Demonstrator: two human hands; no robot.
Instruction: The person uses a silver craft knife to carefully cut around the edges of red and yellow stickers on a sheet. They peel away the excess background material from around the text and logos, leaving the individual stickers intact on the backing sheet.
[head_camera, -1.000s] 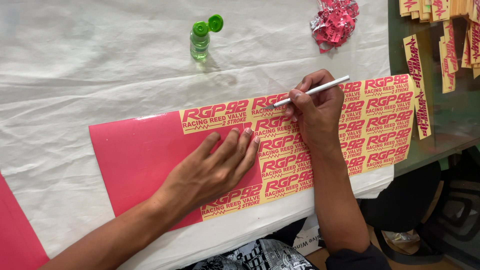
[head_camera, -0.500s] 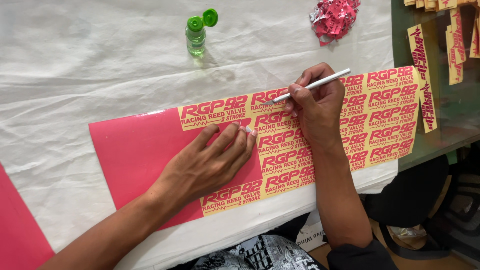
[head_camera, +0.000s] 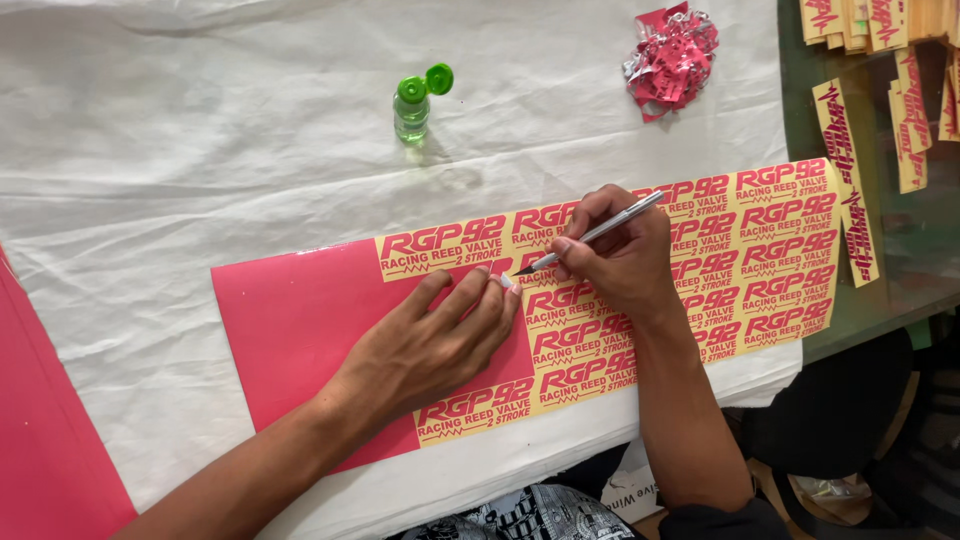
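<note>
Far left, the corner of a second pink sheet (head_camera: 45, 440) runs out of view on the white cloth (head_camera: 200, 150) that covers the bench.

The sticker sheet (head_camera: 300, 320) lies flat across the cloth. Its left part is an unbroken pink film, not yet weeded. From about the middle to the right end, yellow backing shows around rows of pink lettering, so by my reading roughly two thirds is cleared and one third is left.

Left hand (head_camera: 430, 340): flat, fingers spread, holding nothing, pressing the sheet just at the edge of the uncleared pink.

Right hand (head_camera: 620, 255): closed grip on a slim silver knife (head_camera: 590, 235), held like a pen, tip touching the sheet just beside the left fingertips.

Above, a small clear bottle (head_camera: 412, 110) stands with its green cap flipped open. A crumpled wad of pink scrap (head_camera: 672, 55) lies further right. Finished strips (head_camera: 845, 170) lie at the far right, partly cut off.

Hard to tell: whether the blade is lifting film, since the tip is too small.
</note>
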